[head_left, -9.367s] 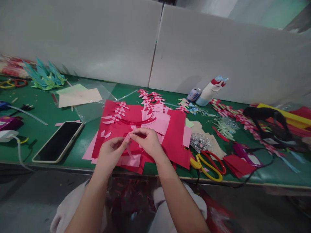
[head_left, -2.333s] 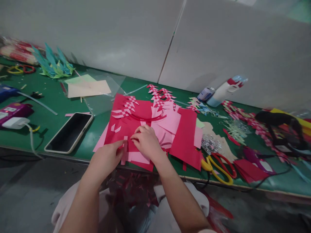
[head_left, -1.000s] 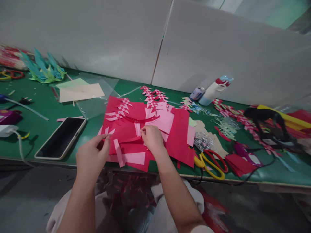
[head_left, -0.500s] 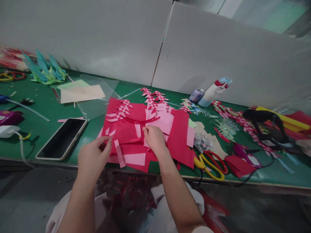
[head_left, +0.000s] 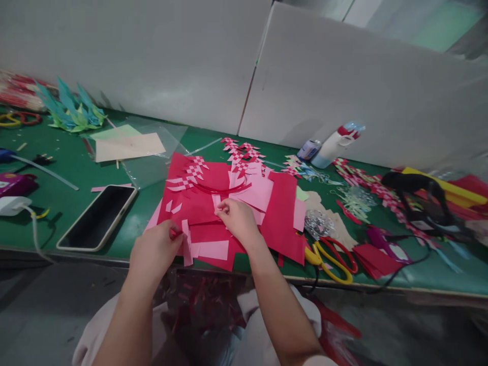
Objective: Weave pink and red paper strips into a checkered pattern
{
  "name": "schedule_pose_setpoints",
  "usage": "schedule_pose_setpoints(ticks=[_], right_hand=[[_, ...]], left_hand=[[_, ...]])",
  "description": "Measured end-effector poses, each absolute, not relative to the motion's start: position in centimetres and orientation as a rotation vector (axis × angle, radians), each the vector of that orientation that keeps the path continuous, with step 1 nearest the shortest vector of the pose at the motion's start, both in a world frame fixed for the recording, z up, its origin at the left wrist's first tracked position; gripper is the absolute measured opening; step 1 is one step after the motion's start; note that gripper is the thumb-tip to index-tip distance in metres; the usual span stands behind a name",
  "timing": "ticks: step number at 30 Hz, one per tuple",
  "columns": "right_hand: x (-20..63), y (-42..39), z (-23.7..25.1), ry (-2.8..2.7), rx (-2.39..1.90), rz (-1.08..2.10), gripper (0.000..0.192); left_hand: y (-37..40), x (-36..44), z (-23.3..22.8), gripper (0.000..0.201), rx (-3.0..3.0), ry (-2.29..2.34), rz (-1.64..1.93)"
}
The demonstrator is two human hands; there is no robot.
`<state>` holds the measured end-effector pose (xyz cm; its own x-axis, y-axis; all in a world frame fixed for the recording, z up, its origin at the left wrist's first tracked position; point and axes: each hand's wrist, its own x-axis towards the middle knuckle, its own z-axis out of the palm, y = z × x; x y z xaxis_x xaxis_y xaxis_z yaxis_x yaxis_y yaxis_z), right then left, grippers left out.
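Over a pile of red and pink paper, both my hands work close to the table's front edge. My left hand (head_left: 156, 250) is closed, thumb and finger pinching a small piece of red paper (head_left: 175, 234). Beside those fingers lies a pink paper strip (head_left: 187, 243). My right hand (head_left: 239, 222) is pinched closed above the red sheet (head_left: 213, 175), its fingertips at the lower end of another pink strip (head_left: 215, 200); what it grips is hidden. Thin curved red strips (head_left: 224, 192) and checkered woven paper pieces (head_left: 192, 173) rest on the sheet.
A phone (head_left: 98, 217) lies left of the paper. Yellow-and-red scissors (head_left: 332, 264) and a bag of small metal parts (head_left: 320, 223) sit to the right. Behind stand a can (head_left: 308, 149) and a white bottle (head_left: 333, 148). Blue-green folded paper (head_left: 74, 109) is at back left.
My left hand has moved right and down, and red paper now shows in its pinch. My right hand has shifted slightly left, to the end of the pink strip.
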<state>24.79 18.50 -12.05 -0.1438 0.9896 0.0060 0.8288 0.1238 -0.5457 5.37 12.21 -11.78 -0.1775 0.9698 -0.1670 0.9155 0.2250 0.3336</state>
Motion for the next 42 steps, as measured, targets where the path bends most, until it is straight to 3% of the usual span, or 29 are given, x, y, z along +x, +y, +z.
schedule_pose_setpoints(ticks=[10, 16, 19, 24, 31, 37, 42], right_hand=[[25.3, 20.3, -11.1, -2.185, -1.885, 0.289, 0.027], [24.1, 22.4, -10.8, -2.330, -2.009, 0.357, 0.035], [23.8, 22.9, -11.0, -2.363, -2.008, 0.387, 0.031], [23.9, 22.8, -10.6, -2.419, -1.902, 0.463, 0.006], [26.8, 22.5, -7.9, -2.342, -1.794, 0.468, 0.013], [29.4, 21.9, -5.8, -1.982, -1.568, 0.922, 0.008], [29.3, 19.8, -4.7, -1.641, -1.358, 1.209, 0.011]], left_hand=[[12.1, 5.3, -10.7, 0.024, 1.723, 2.176, 0.384], [12.1, 5.1, -10.3, 0.027, 1.698, 2.176, 0.461], [12.0, 5.0, -10.4, 0.028, 1.704, 2.164, 0.506], [11.9, 4.9, -10.4, 0.028, 1.726, 2.156, 0.557], [12.2, 5.3, -10.3, 0.029, 1.744, 2.100, 0.608], [12.3, 6.1, -10.4, 0.030, 1.737, 2.043, 0.688], [12.2, 7.3, -10.7, 0.032, 1.809, 1.651, 1.053]])
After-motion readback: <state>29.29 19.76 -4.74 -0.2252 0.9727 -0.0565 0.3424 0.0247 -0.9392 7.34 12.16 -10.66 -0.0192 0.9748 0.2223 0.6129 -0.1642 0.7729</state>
